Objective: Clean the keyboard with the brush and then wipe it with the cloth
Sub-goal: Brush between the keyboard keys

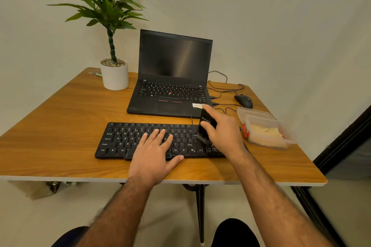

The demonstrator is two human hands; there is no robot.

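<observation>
A black keyboard (124,140) lies near the front edge of the wooden table (60,126). My left hand (155,154) rests flat on the keyboard's middle, fingers spread over the keys. My right hand (222,130) grips a small black brush (206,124) and holds it upright with the bristles down on the keys at the keyboard's right end. A beige cloth (267,132) sits inside a clear plastic container (265,121) to the right of the keyboard.
An open black laptop (170,78) stands behind the keyboard, with cables and a black mouse (244,100) to its right. A potted plant (114,74) stands at the back left. A dark door frame runs along the right side.
</observation>
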